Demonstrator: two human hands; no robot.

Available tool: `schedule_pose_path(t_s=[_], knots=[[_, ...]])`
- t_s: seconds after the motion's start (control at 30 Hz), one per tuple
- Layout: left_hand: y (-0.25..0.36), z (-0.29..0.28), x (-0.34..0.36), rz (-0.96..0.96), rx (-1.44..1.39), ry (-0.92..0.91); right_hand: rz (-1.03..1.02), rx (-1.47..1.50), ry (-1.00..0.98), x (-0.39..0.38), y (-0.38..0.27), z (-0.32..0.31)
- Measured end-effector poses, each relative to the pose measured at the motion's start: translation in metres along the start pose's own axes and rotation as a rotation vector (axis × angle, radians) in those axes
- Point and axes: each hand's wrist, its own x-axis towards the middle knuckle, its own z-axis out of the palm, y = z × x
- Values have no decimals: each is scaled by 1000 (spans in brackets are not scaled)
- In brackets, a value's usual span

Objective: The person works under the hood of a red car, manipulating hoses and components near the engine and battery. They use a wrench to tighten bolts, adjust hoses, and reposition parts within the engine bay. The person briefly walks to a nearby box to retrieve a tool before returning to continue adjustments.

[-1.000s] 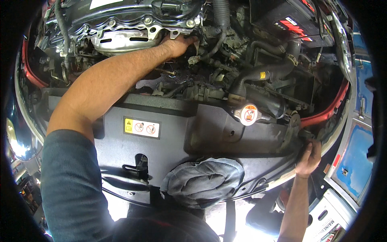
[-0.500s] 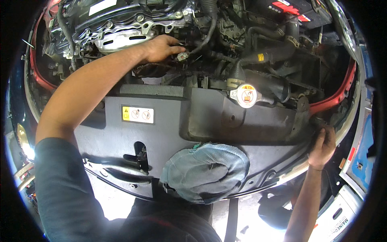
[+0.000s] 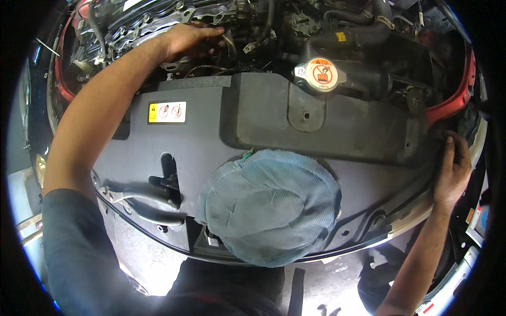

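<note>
My left hand [image 3: 191, 42] reaches into the engine bay beside the metal heat shield. One finger stretches to the right and the others curl lower, apart from it. Nothing shows in its grasp, though some fingertips lie in shadow. A curved hose [image 3: 230, 46] is close by its fingertips, with a pale electrical connector [image 3: 250, 48] just to the right. At the far right, my right hand [image 3: 454, 166] rests on the front edge of the car near the red fender, its fingers extended and holding nothing.
A black plastic cover [image 3: 200, 137] spans the front of the bay. On it lie a round blue-grey cloth [image 3: 269, 205] and grey pliers [image 3: 145, 197]. A radiator cap [image 3: 320, 73] stands behind the cover, near black hoses. A red fender edge [image 3: 453, 105] curves at right.
The view has shifted, so the car sits higher in the picture. My left hand has drawn back left from the connector. My right hand still rests on the car's edge.
</note>
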Motion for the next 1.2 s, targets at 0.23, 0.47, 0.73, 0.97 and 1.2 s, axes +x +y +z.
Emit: schedule_pose_path(t_s=[0.23,0.47,0.73,0.97,1.2], knots=[[7,19,13,-17,-91,-96,-18,146,-9,1,-8,-2],[4,17,25,91,64,-73,35,132,-34,4,-19,-6],[3,16,36,-44,-148,-145,21,116,-42,5,-20,-7],[-6,22,40,-1,-341,-228,-47,108,-55,9,-25,-8],[-18,14,58,-53,-209,-278,-45,85,-65,8,-28,-9]])
